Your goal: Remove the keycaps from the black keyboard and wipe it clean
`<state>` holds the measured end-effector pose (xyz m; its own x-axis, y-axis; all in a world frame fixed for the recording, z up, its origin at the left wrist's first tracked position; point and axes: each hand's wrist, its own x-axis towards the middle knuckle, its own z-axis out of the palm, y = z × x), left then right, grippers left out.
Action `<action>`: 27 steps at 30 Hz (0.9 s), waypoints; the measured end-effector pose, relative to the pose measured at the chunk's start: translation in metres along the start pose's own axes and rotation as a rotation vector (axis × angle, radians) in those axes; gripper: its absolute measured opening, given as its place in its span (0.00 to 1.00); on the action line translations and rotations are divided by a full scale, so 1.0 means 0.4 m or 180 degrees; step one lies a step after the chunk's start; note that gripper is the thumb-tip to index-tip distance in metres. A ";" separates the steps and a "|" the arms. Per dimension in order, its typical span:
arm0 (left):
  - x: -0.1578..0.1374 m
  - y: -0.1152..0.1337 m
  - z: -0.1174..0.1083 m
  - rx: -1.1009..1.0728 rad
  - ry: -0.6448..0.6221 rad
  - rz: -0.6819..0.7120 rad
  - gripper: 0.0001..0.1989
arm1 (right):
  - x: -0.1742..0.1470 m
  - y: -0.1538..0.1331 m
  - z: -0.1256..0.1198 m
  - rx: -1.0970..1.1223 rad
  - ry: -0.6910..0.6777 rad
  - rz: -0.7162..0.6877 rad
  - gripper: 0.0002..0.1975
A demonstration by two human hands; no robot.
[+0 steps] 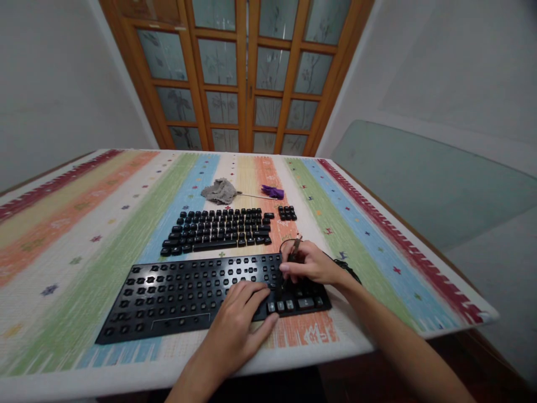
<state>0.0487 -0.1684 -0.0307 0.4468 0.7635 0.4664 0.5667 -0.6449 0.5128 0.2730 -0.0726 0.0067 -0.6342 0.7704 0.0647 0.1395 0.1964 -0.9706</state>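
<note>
A black keyboard (pixel 184 291) lies at the table's near side, with most of its keycaps off. Several keycaps (pixel 289 305) are still seated at its right end. My left hand (pixel 241 313) rests on the keyboard's lower edge, fingers stretched out and holding nothing. Over the keyboard's right part, my right hand (pixel 308 262) pinches a slim dark tool (pixel 296 247) that stands roughly upright. Its lower end is in shadow among the keys, so its kind cannot be made out.
Behind the keyboard, loose black keycaps (pixel 222 229) are laid out in rows, with a smaller group (pixel 287 212) beside them. Farther back lie a grey cloth (pixel 220 191), a thin rod (pixel 255 196) and a purple cloth-like item (pixel 272 192). A black cable (pixel 347 268) lies beyond my right wrist.
</note>
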 end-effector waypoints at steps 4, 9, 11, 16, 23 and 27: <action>0.035 0.017 -0.023 -0.0554 -0.0029 -0.0380 0.15 | -0.007 -0.013 -0.004 -0.0121 0.0138 -0.0285 0.13; 0.090 0.032 -0.037 -0.1336 -0.0397 -0.1137 0.20 | -0.016 -0.024 -0.004 -0.0302 0.0218 -0.0614 0.11; 0.105 0.031 -0.034 -0.1710 -0.0438 -0.1281 0.19 | -0.019 -0.024 -0.005 -0.0333 0.0212 -0.0661 0.10; 0.114 0.014 -0.019 -0.2560 -0.0317 -0.1447 0.19 | -0.026 -0.030 -0.009 -0.0524 0.0322 -0.0845 0.11; 0.119 0.003 -0.040 -0.1866 -0.0347 -0.1335 0.08 | -0.029 -0.043 -0.013 -0.1050 0.0494 -0.1173 0.13; 0.133 0.002 -0.064 -0.1182 -0.0460 -0.0972 0.06 | -0.029 -0.050 -0.011 -0.1277 0.0478 -0.1309 0.13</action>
<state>0.0552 -0.1294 0.0128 0.4052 0.8994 0.1639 0.4135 -0.3402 0.8445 0.2808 -0.0828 0.0262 -0.5867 0.6541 0.4774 0.2003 0.6885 -0.6971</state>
